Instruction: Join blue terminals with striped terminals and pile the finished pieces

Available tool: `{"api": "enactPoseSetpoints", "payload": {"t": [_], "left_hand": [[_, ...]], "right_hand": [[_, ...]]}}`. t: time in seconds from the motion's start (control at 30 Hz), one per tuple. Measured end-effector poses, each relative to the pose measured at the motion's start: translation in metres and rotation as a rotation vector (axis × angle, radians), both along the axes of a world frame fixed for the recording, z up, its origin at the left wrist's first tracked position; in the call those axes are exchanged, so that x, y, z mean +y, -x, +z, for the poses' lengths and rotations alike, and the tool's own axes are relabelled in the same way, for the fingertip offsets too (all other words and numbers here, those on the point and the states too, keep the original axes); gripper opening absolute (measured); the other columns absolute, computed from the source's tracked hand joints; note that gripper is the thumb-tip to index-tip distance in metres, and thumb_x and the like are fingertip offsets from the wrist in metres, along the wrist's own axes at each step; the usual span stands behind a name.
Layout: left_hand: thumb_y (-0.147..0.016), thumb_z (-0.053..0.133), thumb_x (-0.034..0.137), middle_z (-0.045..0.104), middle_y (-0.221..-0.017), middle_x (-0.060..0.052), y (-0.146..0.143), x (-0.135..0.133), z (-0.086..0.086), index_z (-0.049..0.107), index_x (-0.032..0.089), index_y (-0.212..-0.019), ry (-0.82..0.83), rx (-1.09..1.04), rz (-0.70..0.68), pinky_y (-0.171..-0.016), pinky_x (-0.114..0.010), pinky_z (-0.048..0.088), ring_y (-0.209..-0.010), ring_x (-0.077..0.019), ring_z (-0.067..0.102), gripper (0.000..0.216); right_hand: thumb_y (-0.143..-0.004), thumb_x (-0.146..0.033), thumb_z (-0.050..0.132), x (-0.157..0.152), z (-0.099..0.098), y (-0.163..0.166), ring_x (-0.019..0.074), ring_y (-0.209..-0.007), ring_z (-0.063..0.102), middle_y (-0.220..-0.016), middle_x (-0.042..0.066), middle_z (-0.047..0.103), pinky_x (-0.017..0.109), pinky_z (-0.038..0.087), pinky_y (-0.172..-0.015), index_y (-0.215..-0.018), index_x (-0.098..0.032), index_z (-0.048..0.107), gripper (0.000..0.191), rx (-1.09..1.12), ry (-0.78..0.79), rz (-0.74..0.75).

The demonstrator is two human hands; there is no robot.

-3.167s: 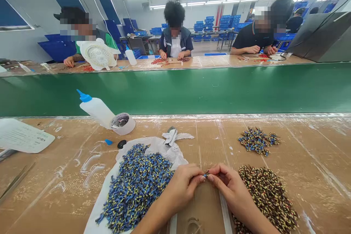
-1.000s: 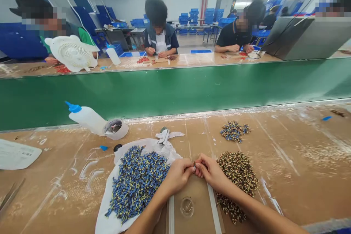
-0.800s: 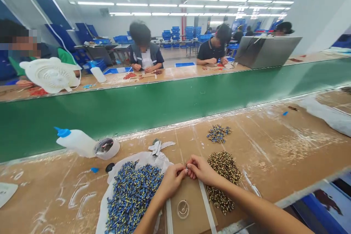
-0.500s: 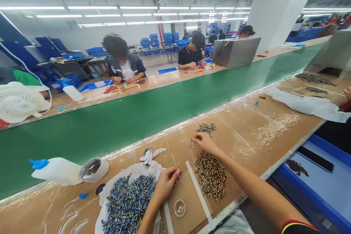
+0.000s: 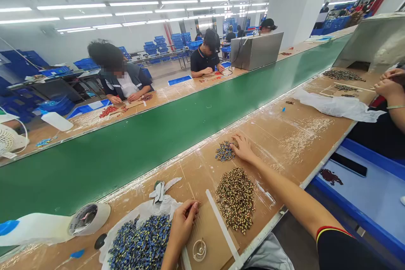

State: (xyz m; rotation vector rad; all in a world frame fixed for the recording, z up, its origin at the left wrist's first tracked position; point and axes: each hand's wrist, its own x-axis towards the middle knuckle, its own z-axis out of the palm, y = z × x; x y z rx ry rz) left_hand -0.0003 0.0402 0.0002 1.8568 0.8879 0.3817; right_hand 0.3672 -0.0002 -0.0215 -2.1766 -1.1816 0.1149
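My left hand (image 5: pixel 182 224) is above the edge of a cardboard sheet (image 5: pixel 207 223), thumb and fingertips pressed together; anything between them is too small to make out. Beside it a large heap of blue and yellow small curved pieces (image 5: pixel 139 242) lies on white plastic (image 5: pixel 109 240). My right hand (image 5: pixel 243 147) rests with fingers apart at the right edge of a small pile of blue and yellow pieces (image 5: pixel 224 151). Nearer to me is a heap of brown and cream small curved pieces (image 5: pixel 236 198). A small clear dish (image 5: pixel 199 249) sits on the cardboard.
A green conveyor belt (image 5: pixel 177 124) runs beyond the worktable. At left lie a squeeze bottle (image 5: pixel 41 228) and a tape roll (image 5: pixel 90 218). A blue tray (image 5: pixel 373 190) holding a phone (image 5: pixel 349 164) is at right. Co-workers sit across the belt; another person's hands (image 5: pixel 390 86) show at far right.
My right hand has gone from a pinch left of the small pile to spread fingers at its right edge. My left hand keeps its pinch. The view has turned slightly right.
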Motion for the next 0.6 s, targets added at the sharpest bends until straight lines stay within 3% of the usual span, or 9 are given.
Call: {"api": "enactPoseSetpoints", "payload": {"t": [0.13,0.23,0.43,0.6], "left_hand": [[-0.084,0.054,0.059,0.061,-0.071,-0.004,-0.005,0.000,0.004,0.068,0.015,-0.089,0.042,0.021,0.036,-0.055,-0.024,0.043,-0.063,-0.0181,0.054,0.047],[-0.083,0.056,0.060,0.061,-0.072,-0.005,-0.007,0.000,0.004,0.068,0.014,-0.091,0.077,0.027,0.061,-0.054,-0.024,0.043,-0.062,-0.0178,0.054,0.048],[-0.084,0.057,0.057,0.061,-0.070,-0.004,-0.008,-0.001,0.004,0.069,0.014,-0.091,0.070,0.030,0.082,-0.056,-0.024,0.044,-0.062,-0.0171,0.054,0.045],[-0.085,0.055,0.058,0.061,-0.070,-0.005,-0.009,-0.002,0.004,0.069,0.014,-0.091,0.075,0.053,0.113,-0.053,-0.023,0.042,-0.060,-0.0168,0.053,0.046]], "right_hand": [[-0.092,-0.055,0.041,-0.002,-0.010,-0.008,0.0366,-0.138,0.027,-0.150,0.022,0.032,0.052,0.025,-0.109,-0.146,-0.012,0.034,0.069,-0.036,0.078,0.057],[-0.087,-0.066,0.041,0.002,-0.012,-0.003,0.0361,-0.142,0.021,-0.154,0.022,0.025,0.049,0.020,-0.112,-0.150,-0.010,0.025,0.085,-0.066,0.123,0.152],[-0.061,-0.082,0.057,0.017,-0.011,0.021,0.0406,-0.144,0.007,-0.158,0.022,0.010,0.051,0.011,-0.114,-0.154,-0.014,0.012,0.124,-0.124,0.151,0.231],[-0.059,-0.082,0.059,0.039,-0.009,0.027,0.0441,-0.144,0.001,-0.158,0.024,0.008,0.055,0.004,-0.113,-0.153,-0.012,0.011,0.127,-0.154,0.132,0.174]]}}
